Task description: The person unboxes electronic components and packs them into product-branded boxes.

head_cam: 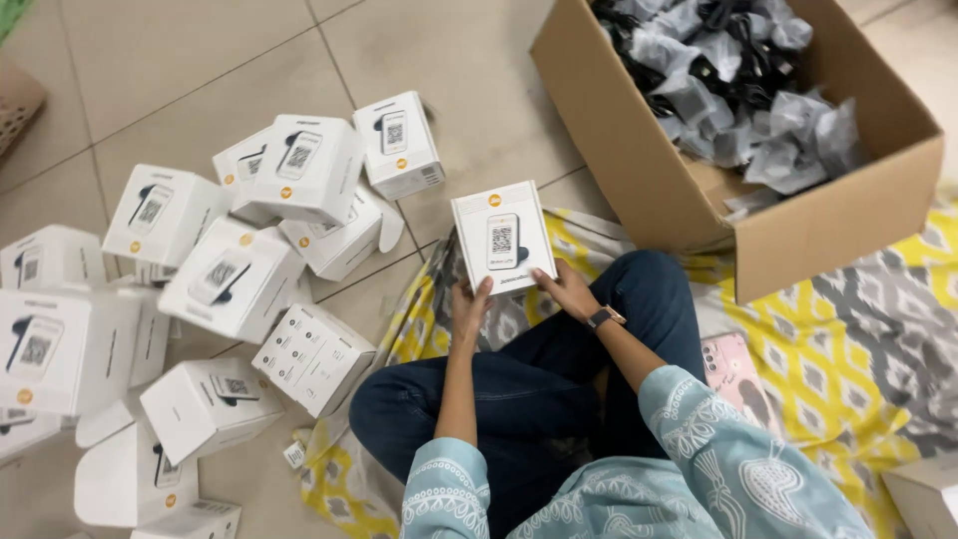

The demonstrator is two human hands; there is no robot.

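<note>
Both my left hand (469, 307) and right hand (566, 289) grip one white box (503, 238), many boxes (232, 279) piled left, bagged cables (738, 80) waiting beyond.

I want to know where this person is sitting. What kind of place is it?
Probably a room at home or a small workroom used for packing. The person sits on a patterned sheet on a tiled floor, beside many white boxes and a big cardboard carton.
</note>
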